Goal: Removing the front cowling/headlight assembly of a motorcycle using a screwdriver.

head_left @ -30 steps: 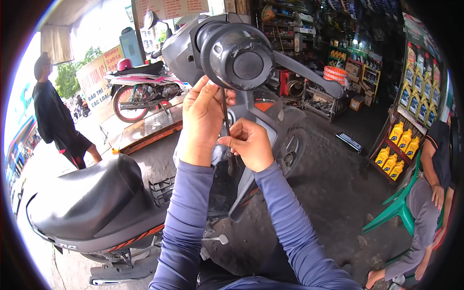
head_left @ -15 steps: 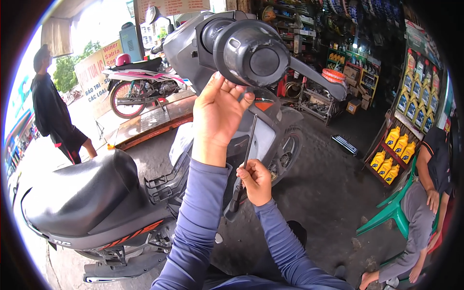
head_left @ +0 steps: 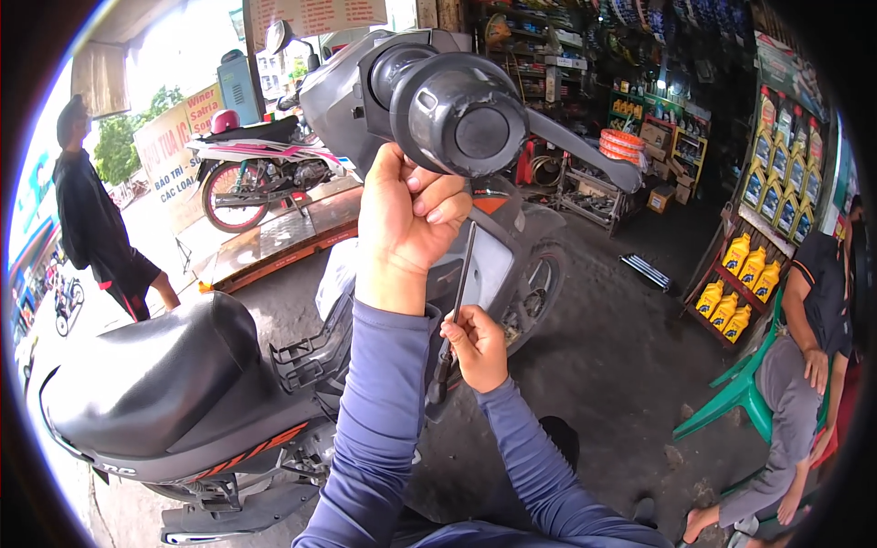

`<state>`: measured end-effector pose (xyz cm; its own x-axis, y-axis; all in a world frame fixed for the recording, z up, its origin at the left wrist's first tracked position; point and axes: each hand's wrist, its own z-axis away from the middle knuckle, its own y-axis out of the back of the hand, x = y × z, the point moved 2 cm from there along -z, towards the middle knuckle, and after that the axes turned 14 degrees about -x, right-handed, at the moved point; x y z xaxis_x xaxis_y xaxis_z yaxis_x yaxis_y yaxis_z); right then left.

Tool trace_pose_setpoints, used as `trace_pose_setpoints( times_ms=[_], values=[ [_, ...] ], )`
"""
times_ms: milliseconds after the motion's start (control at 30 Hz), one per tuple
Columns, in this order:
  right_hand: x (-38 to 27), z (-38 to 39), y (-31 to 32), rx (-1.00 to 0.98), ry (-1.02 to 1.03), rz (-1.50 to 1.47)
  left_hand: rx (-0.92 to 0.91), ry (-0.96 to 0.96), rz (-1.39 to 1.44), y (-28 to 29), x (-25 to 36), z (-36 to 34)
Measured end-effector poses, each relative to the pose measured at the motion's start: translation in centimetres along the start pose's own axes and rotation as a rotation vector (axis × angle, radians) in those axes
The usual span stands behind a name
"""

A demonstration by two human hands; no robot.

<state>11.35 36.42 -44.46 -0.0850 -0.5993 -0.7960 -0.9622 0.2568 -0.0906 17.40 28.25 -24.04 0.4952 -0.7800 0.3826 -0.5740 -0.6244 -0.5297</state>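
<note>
Two hands work at the scooter: the left hand (head_left: pixel 406 215) clasps under the black grip end (head_left: pixel 461 117), the right hand (head_left: pixel 477 345) pinches a screwdriver (head_left: pixel 454 310) upright below it, yellow bottles (head_left: pixel 744 274) shelved right.

You stand on a stained concrete shop floor (head_left: pixel 630 365). Your grey scooter (head_left: pixel 174 384) stands on it at left, a green plastic chair (head_left: pixel 740 402) at right, and yellow oil bottles (head_left: pixel 740 283) along the far right edge.
</note>
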Motion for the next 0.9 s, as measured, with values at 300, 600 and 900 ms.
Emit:
trace_pose_setpoints(
  times_ms=[300,600,900],
  values=[
    [-0.5,0.0,-0.5,0.013,0.028,0.112,0.310,-0.481,-1.024,-0.4,-1.7,0.3],
    [0.9,0.2,0.0,0.012,0.038,0.114,0.330,-0.689,-1.143,0.5,-1.8,0.1],
    [0.4,-0.3,0.5,-0.030,0.049,0.192,-0.186,-0.211,0.267,0.2,-1.9,-0.6]
  ],
)
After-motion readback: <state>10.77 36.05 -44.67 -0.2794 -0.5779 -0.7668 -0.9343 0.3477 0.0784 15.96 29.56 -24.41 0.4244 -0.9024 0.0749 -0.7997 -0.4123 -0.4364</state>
